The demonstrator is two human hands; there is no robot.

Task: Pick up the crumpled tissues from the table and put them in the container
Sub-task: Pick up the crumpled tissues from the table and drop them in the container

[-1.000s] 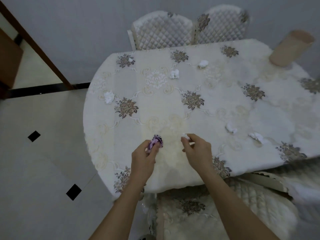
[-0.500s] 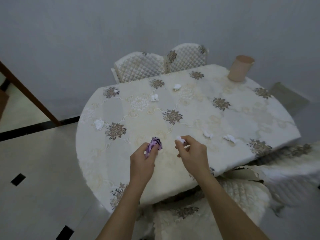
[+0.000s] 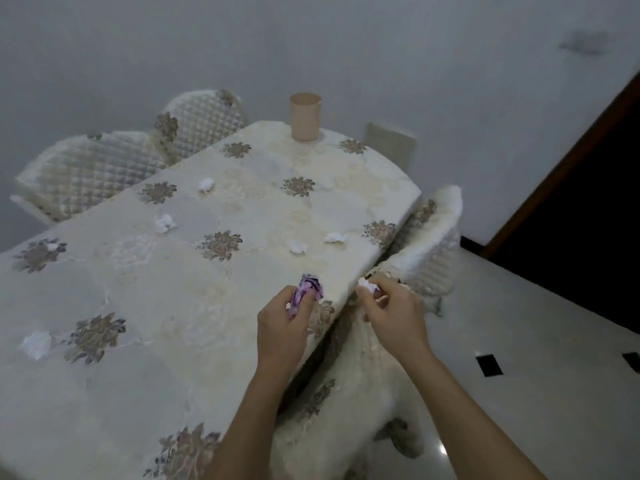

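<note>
My left hand (image 3: 282, 322) grips a crumpled purple-patterned tissue (image 3: 308, 289) above the table's right edge. Beside it, past that edge, my right hand (image 3: 393, 315) pinches a small white crumpled tissue (image 3: 367, 285). On the floral tablecloth (image 3: 145, 306) lie several more white tissues: one (image 3: 298, 247) and another (image 3: 335, 237) near the right edge, one (image 3: 164, 223) mid-table, one (image 3: 206, 184) further back, one (image 3: 37, 344) at the left. A tan cylindrical container (image 3: 305, 116) stands upright at the far end of the table.
Quilted chairs stand along the table's far left side (image 3: 93, 171) and at its right side (image 3: 429, 244), with another (image 3: 349, 410) under my arms. A dark doorway (image 3: 588, 209) opens at the right. Pale tiled floor (image 3: 519, 341) lies to the right.
The view has swung right, so the container now appears at the top centre. Both hands keep their tissues and now sit over the table's right edge.
</note>
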